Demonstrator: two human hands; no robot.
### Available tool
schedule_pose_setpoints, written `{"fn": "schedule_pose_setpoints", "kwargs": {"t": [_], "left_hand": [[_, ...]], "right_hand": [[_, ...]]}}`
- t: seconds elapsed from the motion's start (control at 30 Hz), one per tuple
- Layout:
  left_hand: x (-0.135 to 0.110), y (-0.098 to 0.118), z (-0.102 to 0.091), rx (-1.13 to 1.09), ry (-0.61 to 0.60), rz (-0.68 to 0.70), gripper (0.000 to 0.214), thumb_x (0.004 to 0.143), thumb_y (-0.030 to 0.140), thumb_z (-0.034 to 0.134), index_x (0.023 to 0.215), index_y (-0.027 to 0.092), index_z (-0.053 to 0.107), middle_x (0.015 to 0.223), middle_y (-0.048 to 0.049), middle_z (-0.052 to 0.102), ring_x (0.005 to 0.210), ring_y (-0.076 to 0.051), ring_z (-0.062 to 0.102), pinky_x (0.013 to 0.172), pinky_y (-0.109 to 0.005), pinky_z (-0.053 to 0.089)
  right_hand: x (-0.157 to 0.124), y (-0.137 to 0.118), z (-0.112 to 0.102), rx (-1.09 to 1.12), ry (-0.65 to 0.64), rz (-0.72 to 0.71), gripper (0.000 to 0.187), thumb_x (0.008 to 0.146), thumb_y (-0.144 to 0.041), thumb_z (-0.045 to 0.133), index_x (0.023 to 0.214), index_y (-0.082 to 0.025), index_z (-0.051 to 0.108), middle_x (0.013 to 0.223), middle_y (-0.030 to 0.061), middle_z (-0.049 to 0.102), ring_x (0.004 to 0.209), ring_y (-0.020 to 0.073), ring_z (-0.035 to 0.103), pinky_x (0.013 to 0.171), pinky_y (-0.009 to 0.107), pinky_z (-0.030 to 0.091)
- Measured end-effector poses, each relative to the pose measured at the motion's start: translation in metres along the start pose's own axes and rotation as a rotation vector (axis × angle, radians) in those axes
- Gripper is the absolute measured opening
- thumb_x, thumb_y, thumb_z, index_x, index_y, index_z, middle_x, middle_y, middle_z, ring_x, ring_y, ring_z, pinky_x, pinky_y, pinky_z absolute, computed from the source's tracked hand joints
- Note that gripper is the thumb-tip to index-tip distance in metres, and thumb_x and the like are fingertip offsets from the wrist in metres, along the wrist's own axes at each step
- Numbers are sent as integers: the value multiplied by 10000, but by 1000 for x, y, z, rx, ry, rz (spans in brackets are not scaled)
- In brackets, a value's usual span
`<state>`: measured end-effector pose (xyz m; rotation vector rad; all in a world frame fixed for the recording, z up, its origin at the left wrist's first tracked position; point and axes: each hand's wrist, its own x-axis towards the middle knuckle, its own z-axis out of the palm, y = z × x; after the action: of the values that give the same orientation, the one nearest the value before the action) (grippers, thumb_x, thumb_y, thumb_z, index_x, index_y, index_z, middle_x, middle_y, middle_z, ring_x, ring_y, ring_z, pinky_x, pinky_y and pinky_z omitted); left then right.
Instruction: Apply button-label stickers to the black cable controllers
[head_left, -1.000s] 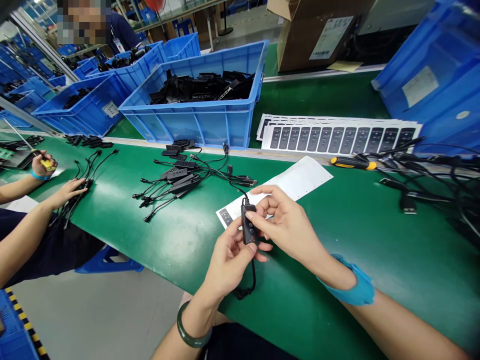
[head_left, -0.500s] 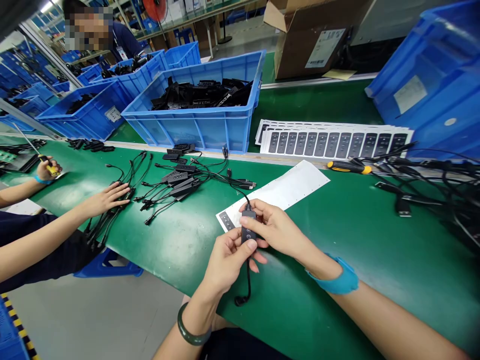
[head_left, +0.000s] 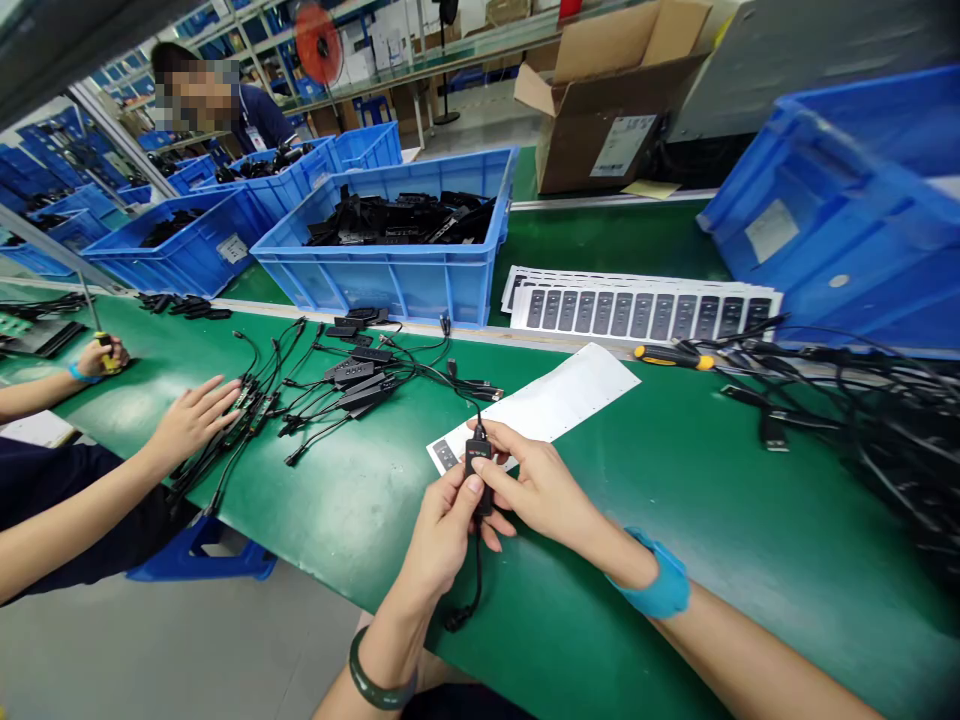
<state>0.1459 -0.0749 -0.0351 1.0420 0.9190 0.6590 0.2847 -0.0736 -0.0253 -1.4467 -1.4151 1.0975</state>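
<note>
A small black inline cable controller point(head_left: 478, 455) with a printed face is held between my two hands over the green table. My left hand point(head_left: 444, 520) grips its lower part, thumb on the face. Around the upper part my right hand point(head_left: 536, 480) is closed, its thumb pressing on the front. One cable leaves the top towards the pile behind; a shorter one hangs below and ends in a black plug point(head_left: 456, 619). Just behind my hands lies a white label sheet point(head_left: 570, 395) with one dark label point(head_left: 445, 455) visible at its left end.
Several finished-looking controllers with cables point(head_left: 360, 380) lie ahead. Behind them stands a blue bin of black parts point(head_left: 390, 280). Label sheets point(head_left: 637, 312), a screwdriver point(head_left: 673, 357) and tangled cables point(head_left: 847, 400) are to the right. A co-worker's hand point(head_left: 196, 415) rests by cables at left.
The view has shifted a little. My right thumb has moved on the controller's face, uncovering the upper markings. Both hands still hold it. At left, the co-worker's hand has drawn back slightly from the cables.
</note>
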Motion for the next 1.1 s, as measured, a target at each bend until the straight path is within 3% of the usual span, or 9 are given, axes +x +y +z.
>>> {"fn": "schedule_pose_setpoints", "kwargs": {"t": [0.13, 0.33, 0.4, 0.47, 0.6, 0.67, 0.73, 0.9, 1.1], "left_hand": [[-5, 28, -20, 164, -118, 36, 403, 903, 524, 532, 1121, 221, 684, 996, -87, 741, 870, -250, 708, 748, -351, 575], [41, 58, -109, 1401, 239, 608, 563, 904, 475, 482, 1385, 187, 530, 1515, -178, 411, 1390, -403, 368, 1110, -591, 317], [62, 58, -132, 1597, 267, 614, 523, 938, 416, 422, 1413, 213, 498, 1569, -169, 317, 1440, -424, 262, 1102, -643, 279], [78, 55, -143, 1669, 292, 564, 471, 971, 334, 350, 1401, 232, 512, 1559, -170, 335, 1446, -413, 254, 1093, -647, 283], [93, 57, -140, 1482, 440, 539, 469, 975, 238, 315, 1394, 125, 494, 1519, -261, 340, 1429, -456, 254, 1058, -687, 281], [92, 60, -132, 1434, 488, 559, 494, 965, 233, 347, 1413, 38, 422, 1524, -301, 280, 1437, -484, 180, 1072, -693, 245], [82, 62, -121, 1434, 484, 581, 499, 960, 246, 393, 1406, 23, 398, 1509, -288, 293, 1437, -452, 197, 1113, -624, 247], [39, 42, -84, 1367, 218, 538, 486, 819, 311, 691, 1255, 208, 502, 1186, -107, 591, 1119, -288, 566, 950, -445, 484], [19, 11, -58, 1277, 191, 332, 723, 693, 210, 806, 1306, 185, 424, 1148, -109, 580, 1061, -292, 555, 918, -461, 471]], "right_hand": [[7, -14, -23, 168, 76, 8, 406, 883, -268, 454, 1260, -145, 542, 870, 38, 665, 744, 138, 623, 647, 250, 522], [-24, -55, -135, 88, 375, 99, 301, 926, -340, 448, 1181, -203, 530, 680, -35, 513, 546, 115, 495, 472, 229, 405], [-49, -55, -178, -73, 508, 110, 251, 894, -310, 555, 1126, -218, 580, 689, -10, 546, 564, 126, 496, 525, 266, 408], [-73, -41, -216, -551, 617, 201, 230, 862, -253, 631, 1090, -224, 636, 823, 79, 668, 690, 172, 590, 660, 337, 442], [-99, 13, -256, -1153, 616, 409, 327, 858, -160, 617, 1179, -106, 647, 1059, 277, 677, 933, 320, 664, 792, 449, 446], [-95, 35, -249, -1303, 681, 432, 392, 856, -174, 603, 1236, -79, 618, 1061, 341, 649, 953, 382, 658, 745, 486, 461], [-82, 46, -223, -1225, 683, 257, 392, 852, -214, 611, 1231, -116, 624, 1092, 329, 646, 1003, 403, 639, 759, 509, 478], [-25, 31, -107, -546, 206, -201, 206, 889, -268, 565, 1051, -261, 690, 1081, 117, 702, 955, 307, 664, 832, 487, 519], [29, 12, -2, -555, -106, -319, 287, 862, -100, 566, 1135, -137, 648, 1052, 125, 627, 1001, 233, 617, 886, 366, 516]]}}
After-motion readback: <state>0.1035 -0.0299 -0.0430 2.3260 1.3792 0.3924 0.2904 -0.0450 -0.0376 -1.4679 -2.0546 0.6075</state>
